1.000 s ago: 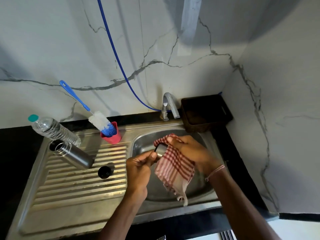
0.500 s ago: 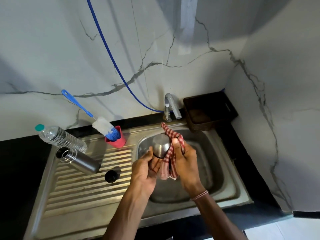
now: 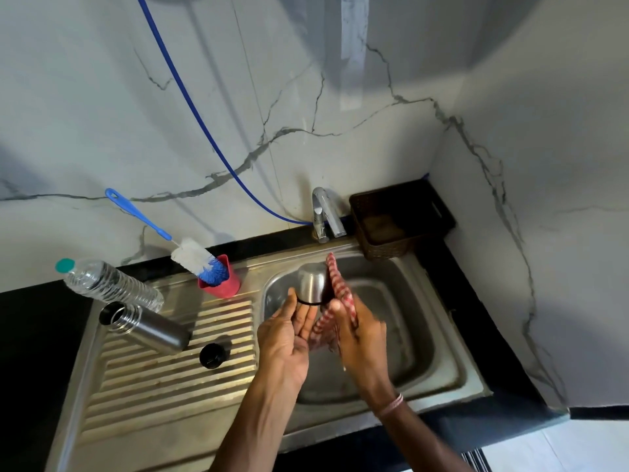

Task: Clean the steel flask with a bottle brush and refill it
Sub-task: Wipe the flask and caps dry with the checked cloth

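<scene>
Over the sink basin my left hand (image 3: 286,330) holds a steel cup lid (image 3: 312,284) with its fingers around the rim. My right hand (image 3: 360,335) grips a red checked cloth (image 3: 335,277) pressed against the lid's right side. The steel flask (image 3: 146,327) stands open on the draining board to the left, with its black stopper (image 3: 211,355) beside it. A blue-handled bottle brush (image 3: 194,255) leans head-down in a red cup (image 3: 226,282). A clear plastic water bottle (image 3: 105,282) with a teal cap stands behind the flask.
The steel sink (image 3: 439,335) has a tap (image 3: 325,212) at its back edge and a blue hose (image 3: 204,127) running up the marble wall. A dark woven basket (image 3: 398,216) sits in the right corner. Black countertop surrounds the sink.
Both hands have turned the lid so its closed end points up and away. The cloth, which hung spread below the hands, is now bunched against the lid's right side.
</scene>
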The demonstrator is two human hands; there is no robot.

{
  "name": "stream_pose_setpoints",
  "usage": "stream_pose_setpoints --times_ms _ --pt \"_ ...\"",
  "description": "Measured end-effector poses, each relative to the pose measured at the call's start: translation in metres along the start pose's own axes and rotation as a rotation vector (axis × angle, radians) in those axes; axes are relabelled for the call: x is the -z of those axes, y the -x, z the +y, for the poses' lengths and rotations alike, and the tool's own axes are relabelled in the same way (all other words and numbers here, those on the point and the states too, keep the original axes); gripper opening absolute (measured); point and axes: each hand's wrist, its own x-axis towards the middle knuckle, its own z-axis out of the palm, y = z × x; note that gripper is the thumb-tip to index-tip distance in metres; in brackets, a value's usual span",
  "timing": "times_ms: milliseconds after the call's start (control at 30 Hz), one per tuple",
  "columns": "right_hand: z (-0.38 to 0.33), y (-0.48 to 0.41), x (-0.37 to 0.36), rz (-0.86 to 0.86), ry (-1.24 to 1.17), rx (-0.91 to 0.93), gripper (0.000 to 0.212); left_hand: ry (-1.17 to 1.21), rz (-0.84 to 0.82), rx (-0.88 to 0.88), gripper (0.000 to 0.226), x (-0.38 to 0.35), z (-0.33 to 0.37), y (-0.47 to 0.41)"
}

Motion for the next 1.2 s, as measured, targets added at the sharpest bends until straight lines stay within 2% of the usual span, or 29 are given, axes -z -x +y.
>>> stream_pose_setpoints --times_ms 67,133,200,333,400,533,567,667,833,967,1033,1133,1200 --pt "0.011 0.016 0.001 -0.024 0.130 0.184 0.039 0.009 0.030 -0.028 0.012 -0.002 0.003 -0.002" --pt "0.019 0.020 0.004 -0.107 0.292 0.483 0.049 -0.001 0.053 -0.035 0.011 -0.002 0.002 0.001" --pt "0.017 0.011 0.009 -0.177 0.474 0.682 0.056 -0.025 0.079 -0.044 0.009 -0.001 -0.003 0.003" --pt "0.010 -0.010 0.022 -0.285 0.580 0.746 0.059 -0.077 0.095 -0.075 0.013 0.007 -0.007 0.001" --pt "0.019 -0.017 0.032 -0.340 0.521 0.736 0.066 -0.069 0.073 -0.056 0.004 0.012 -0.004 -0.003" --pt "0.027 -0.018 0.038 -0.271 0.378 0.663 0.056 -0.088 0.063 -0.045 0.008 0.019 -0.004 -0.006" --pt "0.024 -0.018 0.033 -0.273 0.393 0.669 0.056 -0.129 0.055 -0.046 0.004 0.018 -0.008 -0.004" --pt "0.014 -0.023 0.020 -0.299 0.433 0.736 0.052 -0.228 0.065 -0.084 0.027 0.014 -0.017 -0.002" --pt "0.036 -0.026 0.031 -0.370 0.399 0.762 0.063 -0.182 0.055 -0.075 0.016 0.020 -0.006 0.000" --pt "0.031 -0.022 0.029 -0.369 0.470 0.858 0.054 -0.268 0.090 -0.111 0.023 0.023 -0.011 -0.001" --pt "0.022 -0.031 0.019 -0.415 0.421 0.741 0.050 -0.302 0.084 -0.119 0.021 0.024 -0.015 -0.001" --pt "0.011 -0.049 0.014 -0.473 0.228 0.403 0.044 -0.327 0.078 -0.122 0.011 0.028 -0.015 -0.002" --pt "0.011 -0.049 0.016 -0.463 0.114 0.246 0.040 -0.313 0.080 -0.118 0.013 0.030 -0.012 -0.003"
